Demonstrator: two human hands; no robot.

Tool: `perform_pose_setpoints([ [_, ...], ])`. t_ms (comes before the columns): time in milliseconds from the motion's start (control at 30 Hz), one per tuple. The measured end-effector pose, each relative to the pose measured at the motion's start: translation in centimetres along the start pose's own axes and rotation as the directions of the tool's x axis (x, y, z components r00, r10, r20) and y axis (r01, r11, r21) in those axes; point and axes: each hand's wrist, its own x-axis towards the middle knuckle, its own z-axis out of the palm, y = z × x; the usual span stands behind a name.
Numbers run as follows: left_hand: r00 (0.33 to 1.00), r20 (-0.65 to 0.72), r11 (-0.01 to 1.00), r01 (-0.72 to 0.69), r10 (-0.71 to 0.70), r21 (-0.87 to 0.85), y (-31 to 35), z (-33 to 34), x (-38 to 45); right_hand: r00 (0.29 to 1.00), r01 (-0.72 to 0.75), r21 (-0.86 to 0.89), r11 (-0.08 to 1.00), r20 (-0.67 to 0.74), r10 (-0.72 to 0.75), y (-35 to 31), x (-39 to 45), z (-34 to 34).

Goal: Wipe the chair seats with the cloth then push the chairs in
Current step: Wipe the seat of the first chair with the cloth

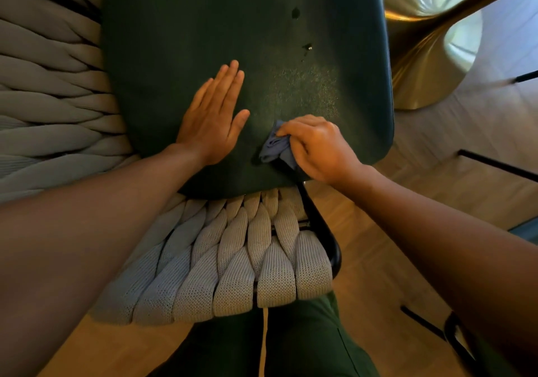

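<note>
Head camera view, looking straight down onto a dark green chair seat [180, 27]. A left hand [211, 117] lies flat on the seat, fingers straight and together. Just beside it, a right hand [316, 146] grips a bunched blue cloth [275, 146], pressing it onto the seat near the close edge. Thick grey woven cords [233, 260] wrap the chair's frame. A brass table base [422, 65] stands to the right.

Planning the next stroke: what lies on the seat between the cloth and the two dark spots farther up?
Head view: only bare green seat, with a speckled sheen, between the blue cloth and the spots.
</note>
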Motion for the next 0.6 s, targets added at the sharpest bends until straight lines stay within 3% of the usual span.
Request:
perform_pose_setpoints([
  [100,1.000,-0.002,0.999,-0.012,0.012,-0.030,0.2,-0.7,1.1,0.974,-0.095,0.096,0.991,-0.196,0.113,-0.6,0.9,-1.5],
  [200,1.000,-0.020,0.999,-0.016,0.015,-0.034,0.3,-1.3,2.5,0.878,-0.214,0.242,0.946,-0.378,0.295,-0.5,3.2,-3.0],
  [367,0.994,-0.111,0.998,0.014,-0.021,-0.058,1.2,-1.9,5.3,0.797,-0.365,0.343,0.865,-0.365,0.481,-0.3,7.5,-4.2],
  [500,0.985,-0.161,0.990,0.030,-0.053,-0.139,3.1,-2.2,7.7,0.775,-0.485,0.124,0.866,-0.398,0.491,1.8,5.5,-3.8],
  [600,0.984,-0.176,0.987,-0.041,0.014,-0.152,5.2,-2.0,9.7,0.821,-0.531,-0.154,0.833,-0.337,0.461,4.4,2.5,-2.9],
])
